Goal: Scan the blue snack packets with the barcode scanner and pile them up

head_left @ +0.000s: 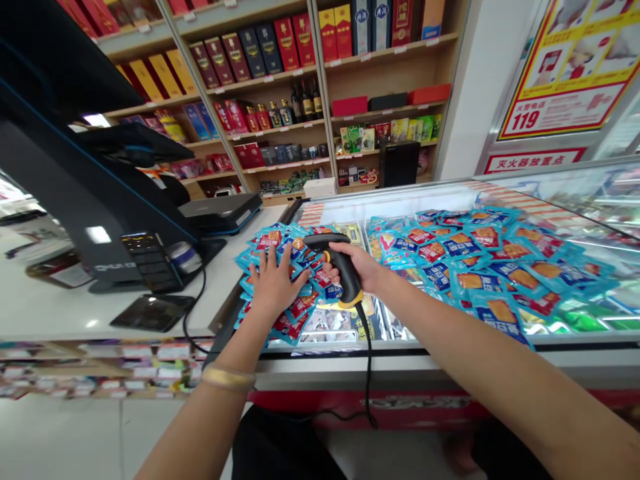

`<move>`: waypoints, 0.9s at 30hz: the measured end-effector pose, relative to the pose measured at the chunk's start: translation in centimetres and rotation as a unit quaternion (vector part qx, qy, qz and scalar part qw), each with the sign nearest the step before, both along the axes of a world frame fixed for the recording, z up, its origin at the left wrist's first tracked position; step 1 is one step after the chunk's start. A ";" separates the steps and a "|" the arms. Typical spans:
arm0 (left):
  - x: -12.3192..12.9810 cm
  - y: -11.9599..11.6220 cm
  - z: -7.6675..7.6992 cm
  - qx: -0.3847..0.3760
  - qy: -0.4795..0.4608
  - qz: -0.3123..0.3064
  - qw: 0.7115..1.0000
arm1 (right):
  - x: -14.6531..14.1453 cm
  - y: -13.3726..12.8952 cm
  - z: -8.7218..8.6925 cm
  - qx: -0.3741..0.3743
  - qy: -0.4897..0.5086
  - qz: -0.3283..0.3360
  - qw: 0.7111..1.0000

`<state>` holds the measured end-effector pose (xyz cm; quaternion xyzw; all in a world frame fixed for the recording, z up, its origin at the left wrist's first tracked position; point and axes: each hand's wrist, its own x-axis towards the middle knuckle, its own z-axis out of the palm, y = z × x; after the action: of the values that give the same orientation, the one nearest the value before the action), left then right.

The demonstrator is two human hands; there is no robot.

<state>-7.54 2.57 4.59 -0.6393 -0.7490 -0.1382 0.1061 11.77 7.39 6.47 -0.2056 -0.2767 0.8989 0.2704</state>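
My right hand (357, 265) is wrapped round the grip of a black and yellow barcode scanner (345, 267), whose head points left over a pile of small snack packets (300, 310). The packets are blue-edged with red or dark blue labels. On top of this left pile lies my left hand (275, 283), palm down with its fingers spread. A gold-coloured bangle (229, 377) circles the left wrist. To the right, a larger pile of the same kind of packets (465, 253) is spread over the glass top of the chest freezer (345, 327).
A black checkout terminal (95, 193) stands on the white counter (30, 300) at left, with a phone-like device (150, 260) by its base. The scanner's cable (369, 360) hangs down the freezer's front. Shelves of boxes and bottles (270, 47) line the back.
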 end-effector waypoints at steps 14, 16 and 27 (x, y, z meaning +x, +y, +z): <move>8.3 -2.7 -0.8 0.153 -0.093 -0.163 0.970 | 9.9 -7.1 0.7 0.060 0.043 -0.134 0.988; 11.3 -3.3 -1.9 0.150 -0.130 -0.242 0.950 | 12.6 -8.9 0.0 0.070 0.036 -0.176 0.981; 27.2 -6.4 -3.5 0.020 -0.219 -0.337 0.915 | 24.2 -14.5 -3.7 0.053 -0.009 -0.385 0.921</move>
<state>19.64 -3.81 1.10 -0.8053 -0.4905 -0.3172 -0.1014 35.96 -7.09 2.76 -0.2900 -0.2262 0.7072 0.6038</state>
